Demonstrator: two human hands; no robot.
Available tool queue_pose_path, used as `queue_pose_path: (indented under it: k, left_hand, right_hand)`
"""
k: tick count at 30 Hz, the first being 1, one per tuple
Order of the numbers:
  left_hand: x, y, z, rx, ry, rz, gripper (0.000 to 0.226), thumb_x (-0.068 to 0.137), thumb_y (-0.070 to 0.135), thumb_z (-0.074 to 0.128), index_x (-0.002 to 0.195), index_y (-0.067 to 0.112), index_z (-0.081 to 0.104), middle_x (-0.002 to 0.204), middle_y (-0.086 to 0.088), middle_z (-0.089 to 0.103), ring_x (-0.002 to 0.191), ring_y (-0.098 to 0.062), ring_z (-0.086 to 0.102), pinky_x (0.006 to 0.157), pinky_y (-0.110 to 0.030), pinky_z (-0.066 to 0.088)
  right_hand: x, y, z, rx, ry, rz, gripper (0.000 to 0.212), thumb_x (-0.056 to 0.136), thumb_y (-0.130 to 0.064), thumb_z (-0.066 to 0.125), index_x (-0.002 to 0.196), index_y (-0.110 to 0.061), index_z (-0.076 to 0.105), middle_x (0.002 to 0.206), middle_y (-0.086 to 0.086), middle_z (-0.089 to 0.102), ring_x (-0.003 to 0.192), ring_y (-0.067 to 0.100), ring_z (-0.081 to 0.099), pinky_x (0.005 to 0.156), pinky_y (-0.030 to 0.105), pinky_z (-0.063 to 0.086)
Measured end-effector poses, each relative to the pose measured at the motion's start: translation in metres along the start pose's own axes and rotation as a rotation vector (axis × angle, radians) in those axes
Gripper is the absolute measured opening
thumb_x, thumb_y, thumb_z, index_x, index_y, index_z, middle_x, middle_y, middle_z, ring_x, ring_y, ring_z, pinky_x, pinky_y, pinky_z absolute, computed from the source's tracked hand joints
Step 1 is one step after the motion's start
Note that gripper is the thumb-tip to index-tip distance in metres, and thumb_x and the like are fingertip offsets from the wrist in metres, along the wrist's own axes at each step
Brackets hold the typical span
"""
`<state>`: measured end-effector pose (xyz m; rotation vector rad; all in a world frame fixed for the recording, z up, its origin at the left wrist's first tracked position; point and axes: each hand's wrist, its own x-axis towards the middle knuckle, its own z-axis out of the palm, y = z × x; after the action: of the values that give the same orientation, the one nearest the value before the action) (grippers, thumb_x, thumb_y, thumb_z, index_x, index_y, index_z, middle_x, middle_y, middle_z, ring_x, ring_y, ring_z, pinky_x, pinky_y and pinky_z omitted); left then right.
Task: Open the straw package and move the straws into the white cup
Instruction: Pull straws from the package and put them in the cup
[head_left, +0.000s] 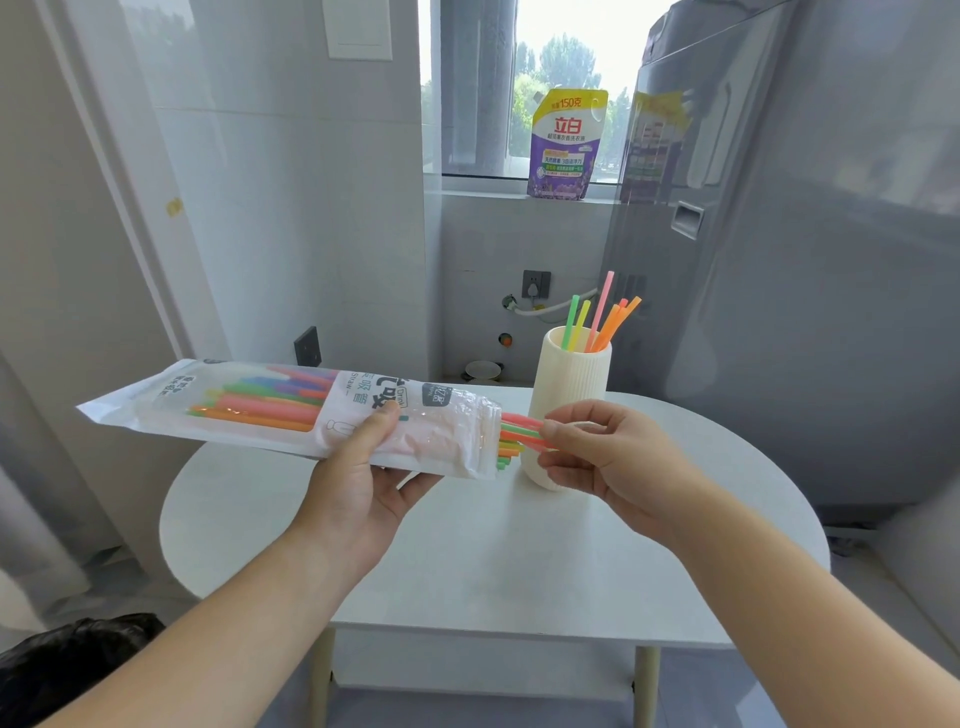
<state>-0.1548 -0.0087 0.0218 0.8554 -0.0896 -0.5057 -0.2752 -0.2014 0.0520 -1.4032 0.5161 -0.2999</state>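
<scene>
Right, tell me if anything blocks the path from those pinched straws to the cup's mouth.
Nothing visible does. The right hand pinches coloured plastic straws just in front of the ribbed white cup; only the straws already standing partly fill its open top.

The straw package (291, 410) carries the words "Straw" and "Drink" among Chinese characters, partly creased. On the window sill, the purple and yellow detergent pouch (566, 148) reads "150克" at its top, with the red brand "立白" beneath.
</scene>
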Motion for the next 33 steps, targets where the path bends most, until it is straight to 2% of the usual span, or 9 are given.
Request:
queue_pose_path:
  k: [3, 5, 9, 12, 15, 20, 26, 31, 33]
  left_hand:
    - [0.0, 0.0, -0.001, -0.001, 0.0, -0.002, 0.041, 0.093, 0.02, 0.069, 0.133, 0.024, 0.063, 0.115, -0.006, 0.077, 0.101, -0.024, 0.076, 0.072, -0.04, 0.064]
    - [0.001, 0.001, -0.002, 0.0, -0.001, -0.002, 0.041, 0.093, 0.02, 0.069, 0.133, 0.024, 0.064, 0.115, -0.006, 0.077, 0.101, -0.025, 0.076, 0.072, -0.04, 0.064]
    - [0.001, 0.0, -0.002, 0.014, -0.002, -0.007, 0.037, 0.093, 0.02, 0.069, 0.13, 0.024, 0.065, 0.115, -0.006, 0.077, 0.102, -0.024, 0.075, 0.074, -0.04, 0.064]
    - [0.001, 0.0, -0.002, 0.016, 0.001, -0.013, 0.034, 0.093, 0.02, 0.069, 0.127, 0.025, 0.066, 0.117, -0.006, 0.077, 0.103, -0.024, 0.075, 0.076, -0.041, 0.064]
    - [0.001, 0.002, -0.003, -0.002, 0.013, -0.006, 0.041, 0.092, 0.02, 0.07, 0.132, 0.025, 0.064, 0.119, -0.007, 0.076, 0.104, -0.025, 0.075, 0.074, -0.042, 0.064]
    - [0.001, 0.004, -0.004, -0.015, 0.015, -0.008, 0.04, 0.092, 0.02, 0.069, 0.132, 0.024, 0.064, 0.119, -0.006, 0.076, 0.103, -0.025, 0.075, 0.075, -0.042, 0.064]
    - [0.001, 0.001, -0.003, -0.015, 0.01, -0.014, 0.045, 0.092, 0.02, 0.07, 0.136, 0.024, 0.062, 0.12, -0.007, 0.076, 0.102, -0.024, 0.075, 0.069, -0.038, 0.064]
    - [0.0, 0.002, -0.004, -0.014, 0.013, -0.002, 0.042, 0.092, 0.019, 0.069, 0.133, 0.025, 0.063, 0.118, -0.006, 0.077, 0.101, -0.024, 0.076, 0.07, -0.04, 0.064]
    - [0.0, 0.003, -0.004, -0.016, 0.019, 0.003, 0.042, 0.092, 0.019, 0.069, 0.133, 0.026, 0.063, 0.118, -0.006, 0.077, 0.101, -0.025, 0.076, 0.072, -0.041, 0.064]
  right_hand:
    - [-0.001, 0.001, 0.001, -0.195, 0.031, 0.008, 0.028, 0.084, -0.028, 0.079, 0.103, -0.008, 0.073, 0.098, 0.014, 0.075, 0.067, 0.019, 0.065, 0.055, 0.028, 0.052]
    - [-0.001, 0.001, 0.002, -0.207, 0.016, 0.014, 0.028, 0.087, -0.032, 0.075, 0.104, -0.009, 0.073, 0.099, 0.014, 0.075, 0.069, 0.02, 0.068, 0.056, 0.029, 0.053]
    - [-0.003, 0.005, 0.007, 0.01, -0.076, 0.001, 0.019, 0.09, -0.011, 0.072, 0.106, -0.001, 0.069, 0.103, 0.024, 0.074, 0.078, 0.032, 0.075, 0.068, 0.035, 0.062]
    - [-0.001, 0.006, 0.007, 0.09, -0.054, -0.02, 0.014, 0.09, -0.002, 0.069, 0.102, 0.003, 0.068, 0.1, 0.024, 0.075, 0.078, 0.03, 0.075, 0.07, 0.032, 0.062]
    - [0.001, 0.004, 0.002, 0.116, -0.029, -0.02, 0.014, 0.09, -0.003, 0.068, 0.102, 0.004, 0.07, 0.097, 0.024, 0.074, 0.079, 0.029, 0.075, 0.068, 0.03, 0.062]
    - [0.001, 0.001, -0.007, 0.084, -0.014, -0.009, 0.02, 0.09, -0.008, 0.07, 0.107, 0.003, 0.071, 0.101, 0.023, 0.074, 0.076, 0.026, 0.074, 0.066, 0.03, 0.062]
    - [0.0, 0.001, -0.002, 0.104, -0.032, 0.017, 0.024, 0.089, -0.012, 0.072, 0.108, 0.002, 0.069, 0.095, 0.018, 0.074, 0.072, 0.022, 0.073, 0.061, 0.026, 0.059]
    - [0.003, 0.001, -0.005, 0.052, -0.013, -0.002, 0.007, 0.09, -0.006, 0.07, 0.086, -0.002, 0.066, 0.075, 0.012, 0.07, 0.063, 0.018, 0.068, 0.055, 0.023, 0.055]
    - [0.004, 0.001, -0.009, 0.031, 0.026, -0.014, 0.014, 0.091, -0.005, 0.069, 0.079, -0.006, 0.062, 0.068, 0.009, 0.064, 0.057, 0.016, 0.063, 0.051, 0.022, 0.051]
